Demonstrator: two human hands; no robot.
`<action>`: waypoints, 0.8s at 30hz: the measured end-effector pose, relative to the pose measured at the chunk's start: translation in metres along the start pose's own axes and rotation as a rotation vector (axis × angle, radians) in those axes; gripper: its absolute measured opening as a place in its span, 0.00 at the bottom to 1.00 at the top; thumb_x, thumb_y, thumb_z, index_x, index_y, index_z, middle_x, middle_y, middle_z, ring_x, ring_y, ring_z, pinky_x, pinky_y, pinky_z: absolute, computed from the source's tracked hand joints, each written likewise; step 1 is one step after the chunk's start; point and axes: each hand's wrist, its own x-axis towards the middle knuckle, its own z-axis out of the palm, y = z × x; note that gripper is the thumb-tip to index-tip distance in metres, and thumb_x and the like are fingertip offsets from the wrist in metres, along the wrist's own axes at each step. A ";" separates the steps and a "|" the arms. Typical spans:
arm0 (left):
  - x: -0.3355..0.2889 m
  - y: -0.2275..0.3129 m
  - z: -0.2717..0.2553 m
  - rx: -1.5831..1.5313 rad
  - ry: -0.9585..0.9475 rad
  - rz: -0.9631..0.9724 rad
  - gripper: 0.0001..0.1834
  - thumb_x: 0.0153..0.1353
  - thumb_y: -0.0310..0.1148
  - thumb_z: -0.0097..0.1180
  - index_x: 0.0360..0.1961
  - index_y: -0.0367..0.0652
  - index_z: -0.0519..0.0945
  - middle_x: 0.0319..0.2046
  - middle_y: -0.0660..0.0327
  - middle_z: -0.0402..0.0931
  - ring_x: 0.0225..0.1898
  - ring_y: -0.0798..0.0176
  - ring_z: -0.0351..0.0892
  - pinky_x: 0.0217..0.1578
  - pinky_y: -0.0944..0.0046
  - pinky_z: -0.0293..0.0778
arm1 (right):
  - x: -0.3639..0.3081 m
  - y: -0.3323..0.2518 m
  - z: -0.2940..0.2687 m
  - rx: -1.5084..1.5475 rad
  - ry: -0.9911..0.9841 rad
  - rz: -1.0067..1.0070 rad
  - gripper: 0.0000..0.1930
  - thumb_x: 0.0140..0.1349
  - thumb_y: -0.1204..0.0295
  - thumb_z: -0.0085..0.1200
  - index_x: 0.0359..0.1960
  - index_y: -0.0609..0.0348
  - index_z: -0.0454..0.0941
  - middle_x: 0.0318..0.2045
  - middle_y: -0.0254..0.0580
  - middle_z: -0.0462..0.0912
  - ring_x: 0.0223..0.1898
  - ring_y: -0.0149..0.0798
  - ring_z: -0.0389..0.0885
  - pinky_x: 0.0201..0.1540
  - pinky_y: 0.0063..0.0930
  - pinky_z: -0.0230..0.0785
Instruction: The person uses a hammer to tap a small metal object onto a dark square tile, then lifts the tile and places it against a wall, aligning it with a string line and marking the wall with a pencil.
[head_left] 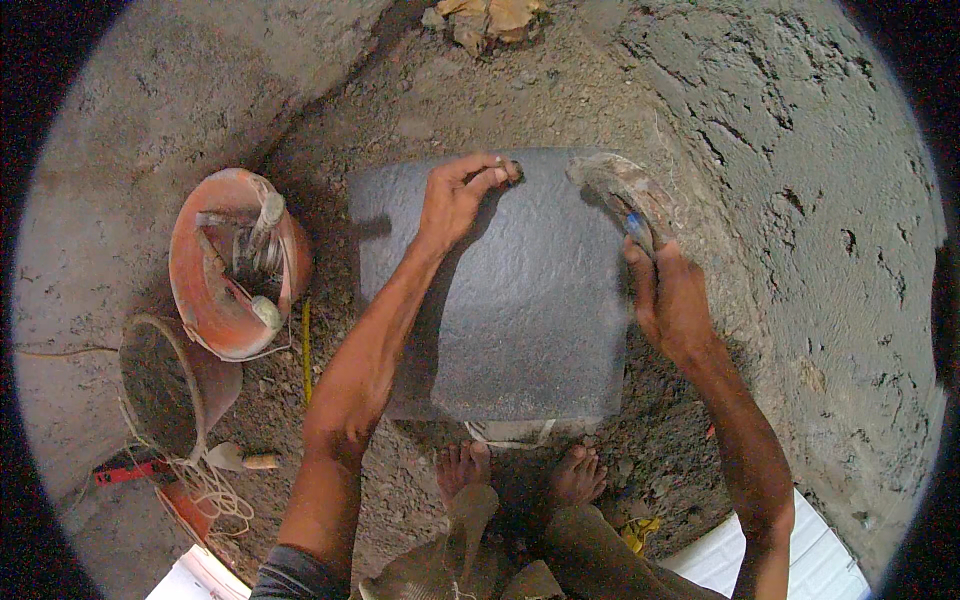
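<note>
A dark grey stone-like slab (530, 280) lies in front of my feet. My left hand (455, 205) reaches over its far part, thumb and fingers pinched on a small dark lump (513, 172) near the far edge. At the slab's right side my right hand (675, 295) is closed around a trowel (637, 228) with some blue at its handle. Its front end is blurred, beside wet-looking grey mortar (605, 175) at the far right corner. Whether the blade touches the slab, I cannot tell.
To the left stands an orange bucket (205, 310) with tools in it. Nearer are a tipped bucket (220, 385), a wooden-handled trowel (235, 458), loose string (225, 505) and a red tool (130, 472). A rough plastered wall (840, 250) rises on the right.
</note>
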 end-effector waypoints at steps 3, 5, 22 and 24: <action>0.000 0.002 0.000 0.005 -0.002 -0.006 0.08 0.64 0.28 0.59 0.39 0.35 0.86 0.37 0.60 0.86 0.41 0.66 0.83 0.48 0.65 0.76 | 0.002 -0.003 0.000 0.019 -0.005 0.020 0.16 0.73 0.65 0.49 0.53 0.67 0.69 0.29 0.62 0.81 0.28 0.64 0.82 0.32 0.54 0.74; 0.001 0.004 0.004 0.015 -0.005 0.005 0.08 0.64 0.29 0.59 0.39 0.36 0.87 0.37 0.60 0.87 0.41 0.66 0.83 0.48 0.65 0.76 | 0.002 0.005 0.004 -0.014 0.018 -0.020 0.16 0.72 0.66 0.49 0.53 0.66 0.69 0.29 0.62 0.81 0.29 0.64 0.82 0.32 0.54 0.74; -0.007 0.004 0.009 -0.042 0.151 -0.013 0.05 0.62 0.25 0.61 0.36 0.35 0.86 0.35 0.58 0.85 0.39 0.63 0.84 0.44 0.63 0.77 | 0.016 -0.033 0.022 -0.025 -0.013 -0.112 0.19 0.75 0.59 0.42 0.51 0.65 0.69 0.32 0.66 0.82 0.34 0.68 0.82 0.37 0.59 0.74; -0.007 0.007 0.009 -0.135 0.178 -0.025 0.06 0.62 0.26 0.60 0.36 0.35 0.86 0.34 0.59 0.85 0.38 0.64 0.83 0.43 0.64 0.77 | 0.014 -0.034 0.018 -0.016 -0.002 -0.088 0.19 0.75 0.59 0.43 0.51 0.66 0.69 0.31 0.66 0.82 0.33 0.68 0.81 0.36 0.60 0.74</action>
